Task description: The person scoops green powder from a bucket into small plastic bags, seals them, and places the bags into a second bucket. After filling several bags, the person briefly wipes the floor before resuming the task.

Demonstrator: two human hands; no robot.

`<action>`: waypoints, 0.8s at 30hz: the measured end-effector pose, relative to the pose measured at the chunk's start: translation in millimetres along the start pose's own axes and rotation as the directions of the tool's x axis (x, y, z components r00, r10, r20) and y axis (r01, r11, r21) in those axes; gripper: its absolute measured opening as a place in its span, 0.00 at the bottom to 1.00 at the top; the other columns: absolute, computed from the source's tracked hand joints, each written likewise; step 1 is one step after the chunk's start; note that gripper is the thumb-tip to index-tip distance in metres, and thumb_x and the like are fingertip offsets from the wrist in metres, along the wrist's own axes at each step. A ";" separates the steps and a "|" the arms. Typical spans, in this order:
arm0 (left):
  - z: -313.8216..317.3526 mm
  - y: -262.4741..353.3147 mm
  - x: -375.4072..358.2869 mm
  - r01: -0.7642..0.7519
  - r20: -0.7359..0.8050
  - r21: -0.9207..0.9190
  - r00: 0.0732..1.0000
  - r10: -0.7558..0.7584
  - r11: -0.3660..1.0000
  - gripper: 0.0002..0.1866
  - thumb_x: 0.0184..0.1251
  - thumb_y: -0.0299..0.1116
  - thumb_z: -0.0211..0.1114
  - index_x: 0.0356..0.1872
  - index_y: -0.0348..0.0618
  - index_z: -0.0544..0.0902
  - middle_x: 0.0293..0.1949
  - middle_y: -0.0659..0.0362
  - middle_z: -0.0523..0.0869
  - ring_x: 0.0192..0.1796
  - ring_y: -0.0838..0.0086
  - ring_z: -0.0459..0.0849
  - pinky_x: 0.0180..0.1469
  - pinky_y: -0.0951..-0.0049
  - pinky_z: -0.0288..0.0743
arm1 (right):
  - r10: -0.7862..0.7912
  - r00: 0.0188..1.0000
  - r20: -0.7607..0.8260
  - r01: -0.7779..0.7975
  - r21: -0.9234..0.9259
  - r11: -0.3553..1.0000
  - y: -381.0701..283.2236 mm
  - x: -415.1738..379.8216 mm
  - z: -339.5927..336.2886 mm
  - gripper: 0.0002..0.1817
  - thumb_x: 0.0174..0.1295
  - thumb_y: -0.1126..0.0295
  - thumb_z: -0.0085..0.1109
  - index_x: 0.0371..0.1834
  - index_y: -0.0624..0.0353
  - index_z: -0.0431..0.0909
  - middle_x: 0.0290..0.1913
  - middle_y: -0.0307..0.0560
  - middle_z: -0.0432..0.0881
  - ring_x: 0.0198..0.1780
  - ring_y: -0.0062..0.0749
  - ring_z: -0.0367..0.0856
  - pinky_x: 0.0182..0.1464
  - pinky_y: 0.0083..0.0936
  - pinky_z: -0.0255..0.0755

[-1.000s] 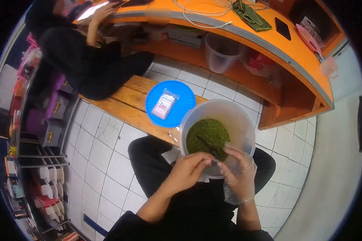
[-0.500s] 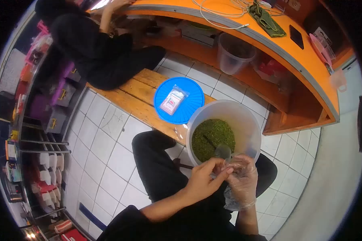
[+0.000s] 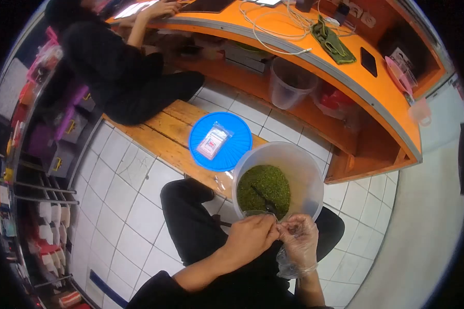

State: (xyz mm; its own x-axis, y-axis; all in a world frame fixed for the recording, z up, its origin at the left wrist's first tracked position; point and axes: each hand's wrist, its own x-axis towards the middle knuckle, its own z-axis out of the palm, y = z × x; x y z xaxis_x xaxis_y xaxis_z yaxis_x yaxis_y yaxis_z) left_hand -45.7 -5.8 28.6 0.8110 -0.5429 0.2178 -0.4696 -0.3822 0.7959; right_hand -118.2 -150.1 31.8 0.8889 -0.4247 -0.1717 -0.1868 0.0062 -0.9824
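My bare left hand (image 3: 250,238) and my right hand (image 3: 300,238), in a clear plastic glove, meet at the near rim of a translucent bucket (image 3: 308,180). The fingers of both are closed, pinching what looks like a small clear plastic bag (image 3: 254,212), mostly hidden by the left hand. Inside the bucket lies a heap of green, finely chopped or flaked stuff (image 3: 273,184). A black spoon (image 3: 268,204) rests on that heap, its handle pointing up and left.
On the wooden bench (image 3: 162,123) lies a blue lid (image 3: 198,160) carrying a labelled packet (image 3: 211,142). Another person (image 3: 113,67) sits at the far left by the orange counter (image 3: 381,98). A phone (image 3: 368,62), green cloth (image 3: 332,44) and cables lie on it; another bucket (image 3: 288,90) stands beneath.
My hands have shifted slightly left, and the left hand has turned with its back up. The clear plastic moved left off the spoon. The view has shifted a little.
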 end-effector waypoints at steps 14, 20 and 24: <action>3.9 9.8 -2.0 0.064 -0.090 -0.164 0.993 -0.080 0.984 0.08 0.63 0.31 0.67 0.29 0.38 0.80 0.28 0.49 0.84 0.30 0.52 0.86 0.32 0.57 0.79 | -0.308 0.925 0.223 0.380 -0.491 0.784 -31.9 0.5 -2.4 0.21 0.61 0.79 0.69 0.57 0.58 0.76 0.51 0.52 0.89 0.48 0.39 0.92 0.48 0.32 0.87; 4.1 4.7 -5.2 0.146 0.013 -0.065 0.989 -0.146 0.987 0.08 0.62 0.33 0.66 0.29 0.40 0.79 0.28 0.49 0.84 0.34 0.49 0.86 0.34 0.53 0.79 | -0.488 0.840 0.237 0.522 -0.598 0.608 -6.8 -7.2 5.6 0.19 0.59 0.76 0.70 0.54 0.53 0.77 0.34 0.49 0.87 0.32 0.46 0.89 0.33 0.35 0.82; 11.9 4.3 -8.0 0.164 0.007 0.002 0.986 -0.164 0.986 0.09 0.62 0.35 0.66 0.28 0.40 0.79 0.27 0.48 0.84 0.33 0.49 0.86 0.34 0.51 0.79 | -0.441 0.867 0.232 0.453 -0.733 0.506 4.5 -16.8 10.4 0.18 0.54 0.79 0.72 0.46 0.56 0.77 0.37 0.47 0.87 0.33 0.47 0.88 0.34 0.35 0.82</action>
State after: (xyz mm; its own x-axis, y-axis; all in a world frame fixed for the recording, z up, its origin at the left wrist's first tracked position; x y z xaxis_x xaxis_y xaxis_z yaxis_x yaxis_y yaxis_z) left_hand -58.4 -12.0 23.6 0.8747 -0.4780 0.0802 -0.3307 -0.4675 0.8198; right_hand -129.6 -133.5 29.5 0.9500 -0.1614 0.2672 0.0017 -0.8534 -0.5213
